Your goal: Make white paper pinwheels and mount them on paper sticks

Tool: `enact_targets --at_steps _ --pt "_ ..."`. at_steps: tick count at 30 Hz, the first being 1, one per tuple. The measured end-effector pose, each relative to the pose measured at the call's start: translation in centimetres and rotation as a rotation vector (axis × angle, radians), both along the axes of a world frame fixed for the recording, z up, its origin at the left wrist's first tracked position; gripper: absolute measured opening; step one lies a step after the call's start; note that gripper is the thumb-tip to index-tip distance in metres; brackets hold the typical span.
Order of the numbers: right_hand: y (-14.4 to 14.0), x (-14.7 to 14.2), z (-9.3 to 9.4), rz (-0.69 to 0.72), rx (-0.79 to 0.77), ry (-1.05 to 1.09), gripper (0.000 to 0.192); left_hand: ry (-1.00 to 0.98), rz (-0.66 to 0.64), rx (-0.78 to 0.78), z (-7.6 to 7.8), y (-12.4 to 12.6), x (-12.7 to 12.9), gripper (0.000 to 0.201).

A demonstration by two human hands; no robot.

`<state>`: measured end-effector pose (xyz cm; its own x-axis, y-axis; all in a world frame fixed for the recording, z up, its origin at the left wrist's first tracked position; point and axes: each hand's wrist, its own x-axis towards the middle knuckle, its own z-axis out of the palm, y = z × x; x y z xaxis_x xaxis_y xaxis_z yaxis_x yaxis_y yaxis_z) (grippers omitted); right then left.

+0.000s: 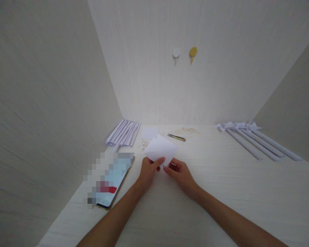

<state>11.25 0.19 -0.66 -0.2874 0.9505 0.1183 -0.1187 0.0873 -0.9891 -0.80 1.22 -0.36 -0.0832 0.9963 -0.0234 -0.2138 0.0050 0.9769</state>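
A square sheet of white paper (pixel 161 148) is held up over the middle of the table, one corner pointing towards me. My left hand (pixel 150 169) grips it near that corner, thumb lying on top. At the same near corner, my right hand (pixel 179 171) is closed, with thumb and forefinger pinched at the paper's edge. A small dark reddish spot shows by the right fingertips; I cannot make out what it is. Behind the held sheet lies another piece of white paper (pixel 149 132), flat on the table.
Rolled paper tubes (pixel 123 133) lie at the back left; several tubes with folded paper tops (pixel 257 142) lie at the right. Thread snips (pixel 176 137) and small pale loops (pixel 144 144) lie beyond my hands. A phone (pixel 115 181) is at left. Two hooks (pixel 193 52) hang on the wall.
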Motion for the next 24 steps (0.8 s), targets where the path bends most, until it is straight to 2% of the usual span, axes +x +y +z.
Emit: enact_targets --at_steps 3,7,15,24 --pt "0.05 -0.02 -0.08 0.028 0.098 -0.048 0.011 0.013 0.008 0.012 -0.27 0.07 -0.03 0.024" --pt "0.18 0.08 -0.21 0.013 0.149 -0.045 0.008 0.041 0.001 0.018 -0.31 0.01 0.01 0.026" --pt "-0.16 0.15 0.00 -0.037 0.074 -0.013 0.014 0.032 0.009 -0.005 -0.03 -0.06 0.16 0.025" --pt "0.06 0.25 -0.04 -0.048 0.077 -0.069 0.020 -0.031 -0.038 -0.049 0.31 -0.46 0.50 0.023"
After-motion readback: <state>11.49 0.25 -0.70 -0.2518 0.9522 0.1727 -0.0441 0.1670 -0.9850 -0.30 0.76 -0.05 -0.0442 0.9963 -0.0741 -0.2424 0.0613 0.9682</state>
